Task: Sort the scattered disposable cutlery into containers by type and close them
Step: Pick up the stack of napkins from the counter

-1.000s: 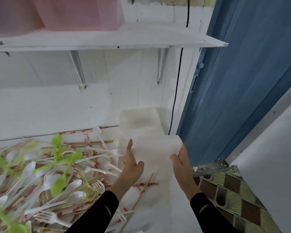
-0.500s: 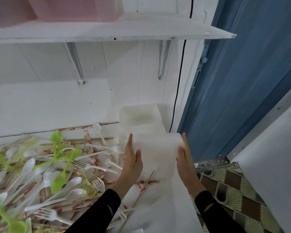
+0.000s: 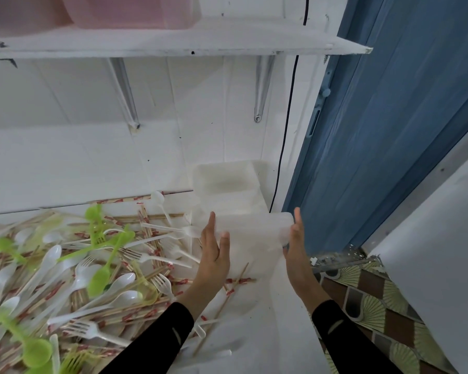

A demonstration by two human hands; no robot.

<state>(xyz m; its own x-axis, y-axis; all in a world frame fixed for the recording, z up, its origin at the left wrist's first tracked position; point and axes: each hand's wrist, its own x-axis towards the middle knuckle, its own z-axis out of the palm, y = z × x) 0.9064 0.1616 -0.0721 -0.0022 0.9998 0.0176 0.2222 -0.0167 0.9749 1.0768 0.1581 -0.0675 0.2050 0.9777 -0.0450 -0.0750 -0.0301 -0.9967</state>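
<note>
From my remote seat I look down on a white bench set against a white panelled wall. A white shelf on metal brackets above it carries pink tubs. A black cable runs down the wall beside a blue door, and patterned floor tiles show at lower right. The bench's left half is buried in white spoons, white forks, green spoons and paper-wrapped sticks, all lying crisscross. At the bench's far right end a clear container sits between my hands, its long axis running left to right across my view. It is too blurred for me to tell which way its opening faces, or whether it rests on the bench. The left grip is flat, its fingers straight against the container's left end, and the right grip presses the right end the same way. More clear tubs stand just behind, against the wall.
</note>
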